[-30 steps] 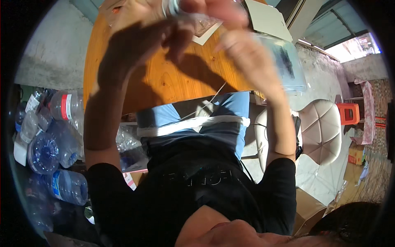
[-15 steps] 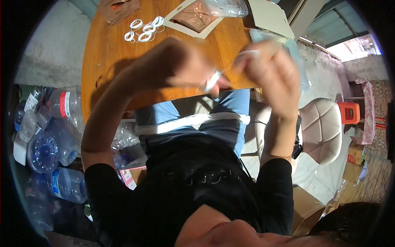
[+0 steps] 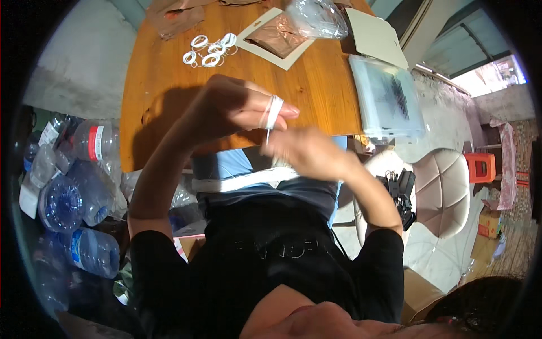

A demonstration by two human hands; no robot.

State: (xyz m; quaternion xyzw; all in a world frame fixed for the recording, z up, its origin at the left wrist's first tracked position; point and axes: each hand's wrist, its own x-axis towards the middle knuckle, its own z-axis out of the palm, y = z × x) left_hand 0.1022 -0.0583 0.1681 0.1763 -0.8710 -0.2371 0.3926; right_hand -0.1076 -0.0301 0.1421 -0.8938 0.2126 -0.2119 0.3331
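White cord (image 3: 272,113) is wound in a narrow band around the outstretched fingers (image 3: 289,110) of the left hand (image 3: 234,107), just short of the fingertips. Those fingers lie close together and point to the right; whether the thumb presses on the cord cannot be told. A single strand drops from the band to the fingertips of the right hand (image 3: 310,152), which sits just below and to the right of the left one. The right fingers are curled and blurred, so how tightly they close, and whether they pinch the strand, cannot be told. Both hands are over the near edge of the wooden surface (image 3: 316,85).

Beyond the left hand, a small cluster of white cord coils (image 3: 211,59) lies on the surface, apart from the fingers. To the right of the coils is a pale card frame (image 3: 284,63) with a copper-brown packet (image 3: 276,37) on it, and next to that a crumpled clear plastic bag (image 3: 319,20). Further right are an off-white card sheet (image 3: 375,39) and a stack of clear plastic sleeves (image 3: 389,96). A crumpled brown bag (image 3: 176,21) is at the far left. Below the surface edge, a white band (image 3: 234,182) crosses the person's lap.
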